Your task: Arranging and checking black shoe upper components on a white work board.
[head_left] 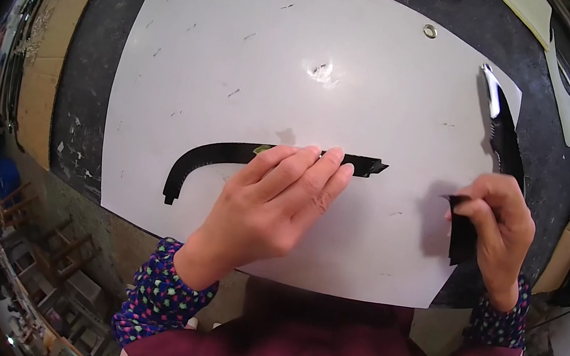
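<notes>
Black, thin-looking material is noted in the long curved strip (208, 152), which lies on the glossy white sheet (188, 79) spread over the dark grey counter (87, 96), bend to the left, straight end to the right. The strip is held down by the left hand (279, 200), laid over it with fingers close together. A short, flat black piece (464, 246) is pinched between thumb and fingers of the right hand (495, 222), well apart from the strip (its hidden side cannot be assessed). Pressure should be spread evenly along the straight run, and twisting of the bend avoided. A light pinch is advised, so that the piece is not creased.
</notes>
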Available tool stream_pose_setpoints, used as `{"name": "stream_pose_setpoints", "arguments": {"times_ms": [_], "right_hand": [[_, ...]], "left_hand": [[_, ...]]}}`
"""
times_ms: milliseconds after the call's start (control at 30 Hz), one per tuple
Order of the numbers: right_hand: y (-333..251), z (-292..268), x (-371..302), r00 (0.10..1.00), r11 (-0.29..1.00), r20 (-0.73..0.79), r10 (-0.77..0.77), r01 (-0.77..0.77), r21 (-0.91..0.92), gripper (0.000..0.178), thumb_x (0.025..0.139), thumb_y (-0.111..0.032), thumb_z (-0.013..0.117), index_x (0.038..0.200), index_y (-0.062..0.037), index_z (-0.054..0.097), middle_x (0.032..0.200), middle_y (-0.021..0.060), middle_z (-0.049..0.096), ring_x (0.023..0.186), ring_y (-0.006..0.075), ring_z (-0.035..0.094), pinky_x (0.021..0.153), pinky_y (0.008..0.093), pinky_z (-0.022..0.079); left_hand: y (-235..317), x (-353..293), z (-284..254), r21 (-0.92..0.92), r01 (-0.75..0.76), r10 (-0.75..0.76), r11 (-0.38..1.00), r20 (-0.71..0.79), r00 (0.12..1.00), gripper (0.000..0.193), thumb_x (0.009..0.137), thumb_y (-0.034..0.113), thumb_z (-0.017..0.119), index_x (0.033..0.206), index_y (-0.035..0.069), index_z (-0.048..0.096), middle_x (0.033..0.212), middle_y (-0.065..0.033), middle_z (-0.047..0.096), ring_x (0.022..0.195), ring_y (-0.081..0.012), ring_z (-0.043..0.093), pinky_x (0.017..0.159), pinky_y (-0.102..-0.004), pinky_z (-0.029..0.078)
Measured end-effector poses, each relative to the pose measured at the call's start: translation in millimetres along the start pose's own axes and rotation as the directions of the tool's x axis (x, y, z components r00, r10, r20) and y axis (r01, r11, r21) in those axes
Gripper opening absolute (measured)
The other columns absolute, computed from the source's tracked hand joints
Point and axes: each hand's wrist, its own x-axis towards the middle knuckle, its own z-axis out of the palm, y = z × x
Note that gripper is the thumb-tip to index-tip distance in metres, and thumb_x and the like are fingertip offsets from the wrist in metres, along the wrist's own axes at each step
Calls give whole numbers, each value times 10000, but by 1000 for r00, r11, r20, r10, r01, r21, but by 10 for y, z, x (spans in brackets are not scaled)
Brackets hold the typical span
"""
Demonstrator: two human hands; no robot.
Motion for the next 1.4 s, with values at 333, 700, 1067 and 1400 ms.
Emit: {"name": "stream_pose_setpoints", "arguments": {"times_ms": [333, 700, 1067, 1400], "right_hand": [[-160, 189, 480, 942, 916, 335, -14, 147, -373, 84, 936, -84, 637, 945, -6, 606, 814, 130, 624, 719, 310, 613, 653, 347, 490], [-138, 302, 469, 973, 897, 227, -38, 133, -422, 74, 918, -69, 645, 887, -10, 613, 772, 123, 582, 717, 295, 575, 637, 369, 453], [-104, 358, 435, 982, 878, 176, -73, 147, -455, 66, 908, -58, 643, 872, -15, 608, 754, 122, 556, 719, 307, 552, 644, 386, 440], [-103, 379, 453, 982, 875, 173, -81, 153, -460, 76, 903, -67, 642, 857, -20, 603, 760, 116, 571, 738, 311, 561, 652, 391, 446]], "left_hand": [[-13, 44, -5, -3, -2, 2, 1000, 0, 1000, 291, 783, 30, 703, 1068, 36, 758, 1121, -81, 703, 1010, -218, 651, 818, -343, 552], [-3, 46, -20, -19, 23, -23, 1000, 29, 999, 286, 794, 32, 717, 1076, 44, 762, 1133, -79, 710, 1018, -215, 650, 825, -350, 555], [4, 47, -31, -26, 37, -36, 999, 37, 999, 292, 791, 44, 723, 1080, 46, 763, 1132, -82, 709, 1018, -218, 649, 812, -352, 556], [-36, 22, 1, -21, -5, 5, 1000, 22, 1000, 265, 825, 69, 649, 1066, 14, 745, 1135, -103, 701, 1040, -222, 650, 893, -346, 525]]}}
